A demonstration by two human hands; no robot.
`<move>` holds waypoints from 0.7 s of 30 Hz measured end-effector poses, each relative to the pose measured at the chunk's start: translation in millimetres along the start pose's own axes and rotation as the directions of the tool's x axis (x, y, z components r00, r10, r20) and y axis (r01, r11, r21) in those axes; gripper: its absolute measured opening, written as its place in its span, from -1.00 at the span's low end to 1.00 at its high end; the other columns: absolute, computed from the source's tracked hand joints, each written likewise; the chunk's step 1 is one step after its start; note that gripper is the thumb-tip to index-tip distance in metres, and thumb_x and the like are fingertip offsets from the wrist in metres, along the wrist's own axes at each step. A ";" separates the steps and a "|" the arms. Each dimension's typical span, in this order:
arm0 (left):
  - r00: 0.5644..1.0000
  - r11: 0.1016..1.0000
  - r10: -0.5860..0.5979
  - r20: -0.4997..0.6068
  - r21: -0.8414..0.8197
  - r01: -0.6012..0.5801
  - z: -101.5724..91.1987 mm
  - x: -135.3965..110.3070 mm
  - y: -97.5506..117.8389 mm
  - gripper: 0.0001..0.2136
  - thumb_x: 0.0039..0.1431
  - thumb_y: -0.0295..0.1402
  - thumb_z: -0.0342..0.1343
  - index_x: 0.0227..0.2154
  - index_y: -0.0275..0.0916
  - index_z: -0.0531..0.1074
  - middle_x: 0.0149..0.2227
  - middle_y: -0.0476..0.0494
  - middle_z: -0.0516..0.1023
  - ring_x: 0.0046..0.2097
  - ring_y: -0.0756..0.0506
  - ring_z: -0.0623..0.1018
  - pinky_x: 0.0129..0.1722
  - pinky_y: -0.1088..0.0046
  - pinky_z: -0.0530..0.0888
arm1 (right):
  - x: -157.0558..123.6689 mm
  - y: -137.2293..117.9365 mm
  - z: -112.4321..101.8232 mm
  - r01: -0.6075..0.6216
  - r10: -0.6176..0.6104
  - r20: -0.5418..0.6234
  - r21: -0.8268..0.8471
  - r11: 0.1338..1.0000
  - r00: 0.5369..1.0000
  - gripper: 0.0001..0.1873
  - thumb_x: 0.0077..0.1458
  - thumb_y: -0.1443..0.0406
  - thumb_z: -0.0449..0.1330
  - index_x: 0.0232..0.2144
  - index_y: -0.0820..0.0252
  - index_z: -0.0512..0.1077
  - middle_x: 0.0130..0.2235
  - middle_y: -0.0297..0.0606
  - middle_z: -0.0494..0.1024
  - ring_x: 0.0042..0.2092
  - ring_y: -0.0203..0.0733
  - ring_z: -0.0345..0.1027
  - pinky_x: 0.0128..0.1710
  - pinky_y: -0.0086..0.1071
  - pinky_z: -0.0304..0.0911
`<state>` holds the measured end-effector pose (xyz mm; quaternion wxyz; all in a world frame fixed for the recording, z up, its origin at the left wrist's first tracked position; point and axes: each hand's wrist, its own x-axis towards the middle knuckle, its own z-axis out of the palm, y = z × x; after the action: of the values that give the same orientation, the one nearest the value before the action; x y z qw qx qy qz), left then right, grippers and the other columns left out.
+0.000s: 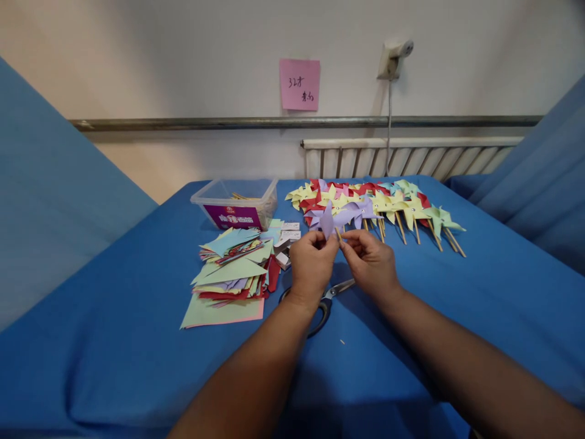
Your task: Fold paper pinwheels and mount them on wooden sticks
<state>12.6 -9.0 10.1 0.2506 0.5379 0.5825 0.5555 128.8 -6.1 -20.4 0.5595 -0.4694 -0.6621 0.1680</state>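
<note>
My left hand (312, 262) pinches a purple paper pinwheel (327, 221), its folded blade standing up above the fingers. Close against it, my right hand (371, 261) has its fingertips closed on a short wooden stick (339, 234). The two hands meet in front of a heap of finished pinwheels, so the purple blades partly overlap the purple pinwheel (363, 210) behind. Below the hands lies a pair of scissors (326, 302) with dark handles, partly covered by my left wrist. Where stick and paper meet is mostly hidden by my fingers.
Stacked coloured paper (233, 268) lies at the left, with small white boxes (284, 253) beside it. A clear plastic tub (237, 201) holding sticks stands behind. Yellow, red and green pinwheels (411, 210) fill the table's back right. A blue cloth (137, 341) covers the table.
</note>
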 end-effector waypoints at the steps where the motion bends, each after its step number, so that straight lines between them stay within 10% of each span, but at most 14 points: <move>1: 1.000 1.000 -0.002 -0.001 -0.010 0.002 0.2 0.0 -0.4 -0.74 -0.03 -0.26 0.16 -0.70 -0.23 0.30 -0.65 0.09 0.26 -0.55 0.05 0.21 -0.52 0.50 0.17 | 0.1 -1.4 -1.0 0.035 -0.035 0.000 -0.035 0.999 0.999 -0.88 0.11 0.26 0.16 -0.30 0.13 0.47 -0.43 -0.33 0.52 -0.45 -0.28 0.37 -0.41 -0.40 0.27; 21: 0.998 0.990 -0.030 0.053 -0.138 0.037 3.9 -1.4 -7.8 -0.78 -0.06 -0.27 0.18 -0.66 -0.26 0.35 -0.63 0.08 0.29 -0.52 0.04 0.26 -0.50 0.52 0.20 | -0.3 -7.9 -6.6 0.141 -0.116 0.098 -0.312 0.940 0.988 -0.85 0.20 0.29 0.05 -0.36 0.16 0.40 -0.40 -0.22 0.53 -0.36 -0.18 0.41 -0.36 -0.36 0.20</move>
<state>13.7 -7.2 1.5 0.3113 0.5232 0.5447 0.5767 131.3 -12.3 -12.6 0.4600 -0.5021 -0.7312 0.0404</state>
